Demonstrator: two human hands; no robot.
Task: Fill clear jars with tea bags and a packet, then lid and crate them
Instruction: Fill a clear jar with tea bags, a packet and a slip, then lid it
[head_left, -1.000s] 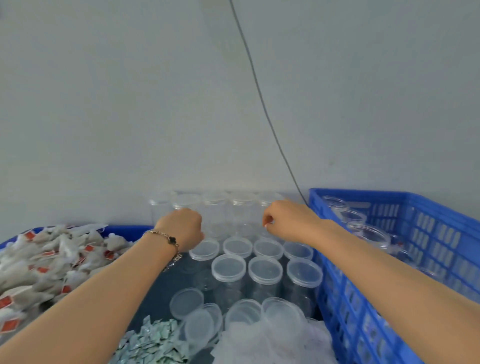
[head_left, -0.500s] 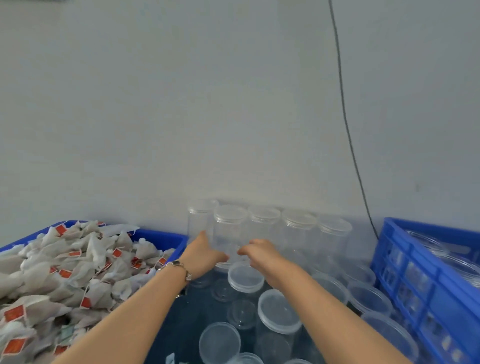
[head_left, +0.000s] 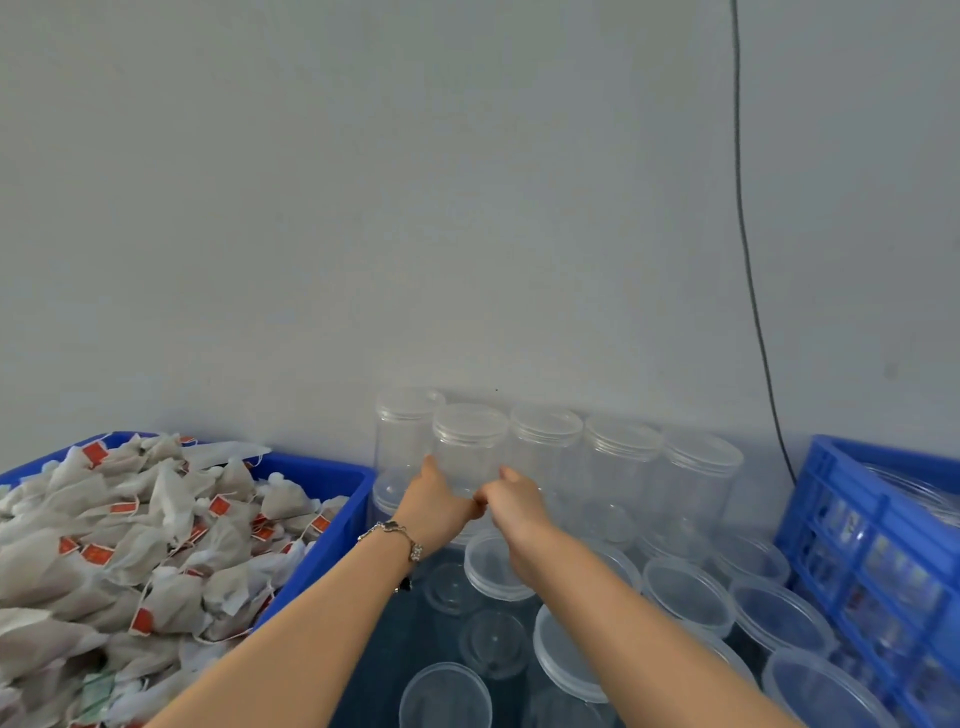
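A row of clear lidded jars (head_left: 621, 457) stands stacked against the wall on top of a lower layer of lidded jars (head_left: 688, 595). My left hand (head_left: 434, 506), with a bracelet at the wrist, grips the left side of the second clear jar (head_left: 470, 441) in that upper row. My right hand (head_left: 517, 506) grips the same jar's right side, and the two thumbs meet in front of its base. Tea bags (head_left: 156, 519) with red tags are heaped in a blue bin (head_left: 324, 470) at the left. No packet can be made out.
A blue slatted crate (head_left: 831, 499) at the right holds clear jars. A black cable (head_left: 748, 260) runs down the grey wall behind them. A loose clear lid (head_left: 445, 696) lies near the bottom edge, between my forearms.
My hands came together from two separate spots onto one jar of the upper row. The view swung left, bringing the tea bag bin further in and pushing the crate to the edge.
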